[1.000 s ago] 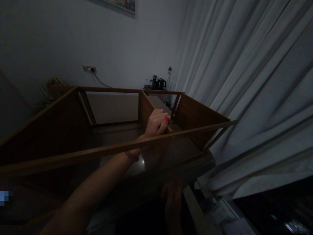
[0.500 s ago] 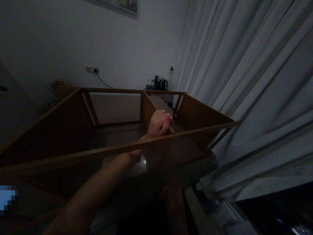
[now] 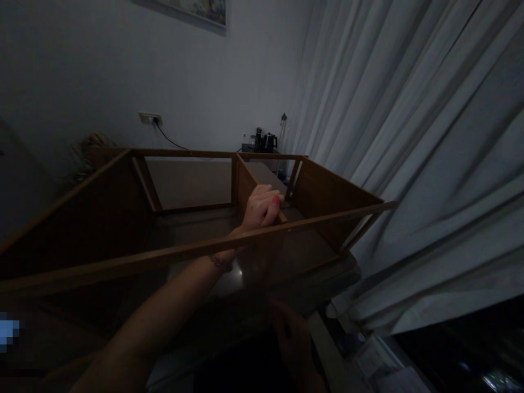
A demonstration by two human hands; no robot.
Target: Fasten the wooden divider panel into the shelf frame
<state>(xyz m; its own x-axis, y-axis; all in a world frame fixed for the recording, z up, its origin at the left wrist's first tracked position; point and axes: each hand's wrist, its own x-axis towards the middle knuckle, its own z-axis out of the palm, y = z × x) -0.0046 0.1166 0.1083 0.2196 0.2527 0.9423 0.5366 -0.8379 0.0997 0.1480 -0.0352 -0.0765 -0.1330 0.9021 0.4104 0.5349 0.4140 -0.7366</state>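
Note:
A brown wooden cabinet frame [image 3: 192, 250] with open sides and a dividing board [image 3: 246, 183] fills the middle of the view. Passing beneath its near rail, my left arm reaches inside. My left hand [image 3: 262, 206] is closed over the edge of the dividing board, its thumb with a pink nail on the near side. A beaded bracelet [image 3: 221, 264] circles the left wrist. Low in the shadow, below the cabinet's near edge, is my right hand [image 3: 291, 333]. Its fingers look loosely bent and apart, with nothing visible in them, though darkness blurs them.
Long white curtains [image 3: 413, 164] hang close along the right side. Behind the frame, a black kettle [image 3: 269, 143] and other dark items stand near the wall. A cord runs from a wall socket [image 3: 149, 118]. Papers [image 3: 379, 357] lie at the lower right.
The view has shifted slightly, so the frame sits a little further left. My left hand keeps its hold on the dividing board. The right hand has turned, its fingers now more bent.

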